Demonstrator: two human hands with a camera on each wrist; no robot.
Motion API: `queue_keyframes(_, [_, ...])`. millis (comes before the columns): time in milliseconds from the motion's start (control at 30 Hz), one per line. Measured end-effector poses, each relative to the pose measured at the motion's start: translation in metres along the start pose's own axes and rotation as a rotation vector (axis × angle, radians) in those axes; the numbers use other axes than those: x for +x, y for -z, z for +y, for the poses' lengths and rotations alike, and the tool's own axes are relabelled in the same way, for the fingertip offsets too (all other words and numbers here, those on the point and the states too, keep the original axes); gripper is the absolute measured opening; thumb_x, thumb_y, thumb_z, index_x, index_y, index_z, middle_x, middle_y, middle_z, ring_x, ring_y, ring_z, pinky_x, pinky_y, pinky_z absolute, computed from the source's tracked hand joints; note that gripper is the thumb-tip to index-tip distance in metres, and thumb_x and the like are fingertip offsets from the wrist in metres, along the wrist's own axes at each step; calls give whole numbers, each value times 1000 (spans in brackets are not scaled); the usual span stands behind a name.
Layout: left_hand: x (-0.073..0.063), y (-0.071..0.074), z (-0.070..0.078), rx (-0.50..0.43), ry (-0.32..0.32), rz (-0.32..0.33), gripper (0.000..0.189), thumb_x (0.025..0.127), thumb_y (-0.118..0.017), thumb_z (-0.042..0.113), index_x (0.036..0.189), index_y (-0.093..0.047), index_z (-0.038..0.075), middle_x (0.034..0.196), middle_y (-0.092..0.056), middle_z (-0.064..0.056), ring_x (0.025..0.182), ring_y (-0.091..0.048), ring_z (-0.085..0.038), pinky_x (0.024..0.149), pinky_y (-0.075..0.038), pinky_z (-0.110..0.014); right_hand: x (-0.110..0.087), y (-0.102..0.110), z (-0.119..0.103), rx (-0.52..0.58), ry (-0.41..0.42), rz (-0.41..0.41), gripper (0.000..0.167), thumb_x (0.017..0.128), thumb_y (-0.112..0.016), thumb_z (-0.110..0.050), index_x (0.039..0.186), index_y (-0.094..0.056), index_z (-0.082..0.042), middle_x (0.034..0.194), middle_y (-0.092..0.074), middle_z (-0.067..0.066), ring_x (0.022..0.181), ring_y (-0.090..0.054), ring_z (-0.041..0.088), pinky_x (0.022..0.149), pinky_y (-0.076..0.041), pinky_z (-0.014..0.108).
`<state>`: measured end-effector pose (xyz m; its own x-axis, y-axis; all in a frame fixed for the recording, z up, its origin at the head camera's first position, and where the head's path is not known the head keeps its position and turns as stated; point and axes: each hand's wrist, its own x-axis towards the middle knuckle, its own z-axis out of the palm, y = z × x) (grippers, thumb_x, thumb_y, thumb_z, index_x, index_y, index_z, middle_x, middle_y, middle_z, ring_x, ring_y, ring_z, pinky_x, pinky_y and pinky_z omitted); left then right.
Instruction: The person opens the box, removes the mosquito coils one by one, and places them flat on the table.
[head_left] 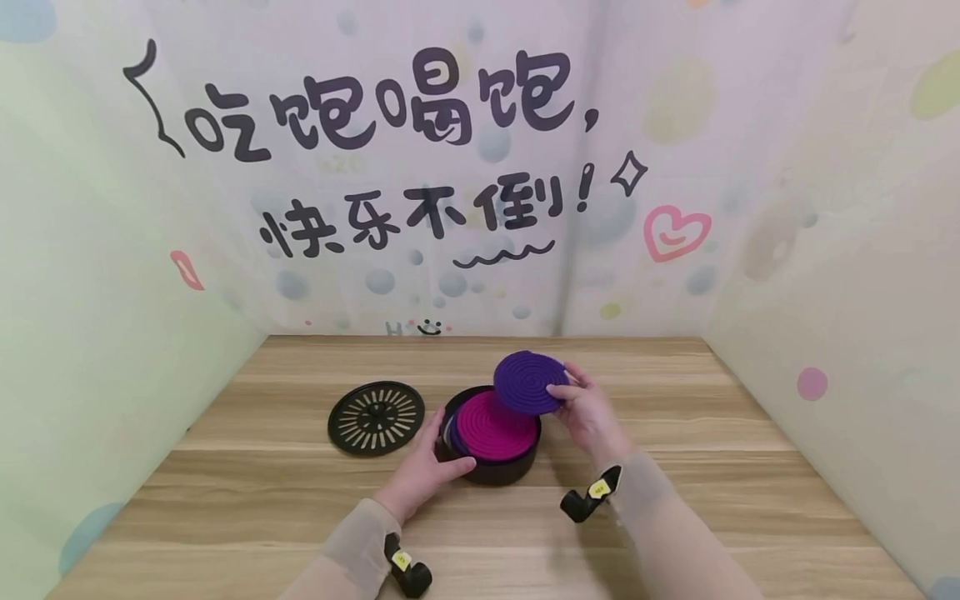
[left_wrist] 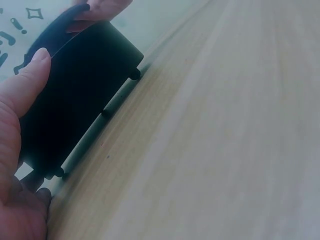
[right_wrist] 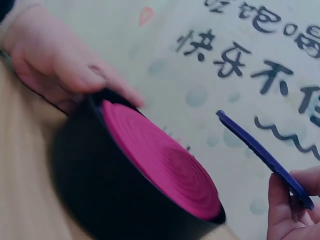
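A purple round coaster (head_left: 528, 383) with concentric ridges is held at its right edge by my right hand (head_left: 588, 412), thumb on its upper face and fingers beneath. It hovers tilted above the back right of a black round container (head_left: 498, 473). Inside that container a pink ridged coaster (head_left: 491, 425) lies on top, with blue and grey edges of other discs peeking out at its left. My left hand (head_left: 423, 471) holds the container's left side. In the left wrist view the thumb (left_wrist: 32, 75) presses its dark wall, and small feet show under the base.
Left of the container, a black slotted round lid (head_left: 377, 419) with a central knob lies on the wood-grain table (head_left: 262, 500). Patterned walls (head_left: 450, 292) with dark lettering enclose the table at the back and both sides.
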<state>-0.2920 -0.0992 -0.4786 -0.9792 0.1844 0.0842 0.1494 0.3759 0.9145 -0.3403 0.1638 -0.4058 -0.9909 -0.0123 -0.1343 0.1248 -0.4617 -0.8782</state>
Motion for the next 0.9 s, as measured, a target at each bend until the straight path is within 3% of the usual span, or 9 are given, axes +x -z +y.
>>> queue_keyframes(267, [0,0,-1,10,18,5,108,75,-81,43,155,-15,11,159,-9,-20,144,-10,-40,113,-16,-57,23,13,-12,118,11,100,76,89,-47,18,152,-14,-9,121,-48,5,78,-65,5,73,-54,19])
queue_keyframes(467, [-1,-1,0,5,13,4,108,74,-82,42,154,-17,10,158,-11,-21,144,-11,-40,113,-16,-57,34,16,-14,119,4,155,79,88,-46,20,153,-12,-9,140,-39,12,77,-65,5,73,-54,20])
queue_keyframes(667, [-1,-2,-1,1,3,12,108,74,-82,40,154,-18,9,157,-13,-23,143,-12,-40,113,-16,-57,42,21,-12,118,-10,181,82,87,-46,21,154,-9,-9,152,-28,17,81,-64,6,84,-52,23])
queue_keyframes(733, [-1,-2,-2,3,9,9,108,74,-82,41,154,-17,10,158,-12,-22,143,-12,-41,113,-16,-57,44,23,-9,100,-11,190,82,87,-46,21,154,-8,-8,152,-28,18,79,-63,6,81,-52,20])
queue_keyframes(900, [-1,-1,-2,7,9,11,108,75,-81,41,155,-17,10,158,-12,-22,143,-13,-42,112,-17,-59,54,28,-1,17,-23,244,82,87,-50,17,154,-9,-7,146,-34,18,69,-57,4,57,-45,14])
